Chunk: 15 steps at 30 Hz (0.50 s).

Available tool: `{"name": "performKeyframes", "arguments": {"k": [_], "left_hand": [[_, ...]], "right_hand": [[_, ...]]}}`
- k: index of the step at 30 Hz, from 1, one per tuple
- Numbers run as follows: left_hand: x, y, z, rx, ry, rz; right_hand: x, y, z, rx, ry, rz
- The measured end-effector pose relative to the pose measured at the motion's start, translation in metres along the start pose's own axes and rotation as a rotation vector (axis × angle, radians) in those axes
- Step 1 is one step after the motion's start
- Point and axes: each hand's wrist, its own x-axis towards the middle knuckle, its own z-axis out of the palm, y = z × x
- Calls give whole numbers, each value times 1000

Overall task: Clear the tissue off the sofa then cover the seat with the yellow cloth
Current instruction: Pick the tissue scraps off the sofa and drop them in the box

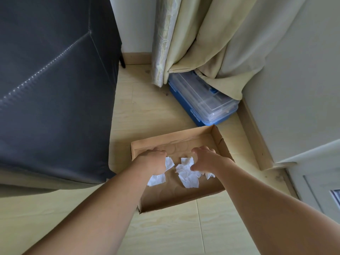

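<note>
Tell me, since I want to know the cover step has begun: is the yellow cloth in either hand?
No. The left hand and right hand are over the cardboard box with only white tissue beneath them.

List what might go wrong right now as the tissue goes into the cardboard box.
1. The cardboard box has low walls, so light tissue pieces might drift back out onto the floor.
2. A piece under the left hand may cling to it as it lifts away.
3. The right hand hovers near the pieces and could drag one out.

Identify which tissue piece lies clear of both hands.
The crumpled tissue piece mid-box, between the hands; the left-side piece lies partly under the left hand.
</note>
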Motion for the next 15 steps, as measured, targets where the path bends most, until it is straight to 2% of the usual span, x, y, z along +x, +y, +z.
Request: {"name": "performKeyframes", "arguments": {"k": [7, 11, 15], "left_hand": [[-12, 3, -10, 67, 62, 52], [-48, 5, -78, 64, 84, 31], [-123, 22, -169, 18, 52, 24]], "right_hand": [[-15, 0, -8, 9, -49, 40], [-51, -29, -60, 39, -35, 84], [-126, -65, -137, 78, -45, 109]]}}
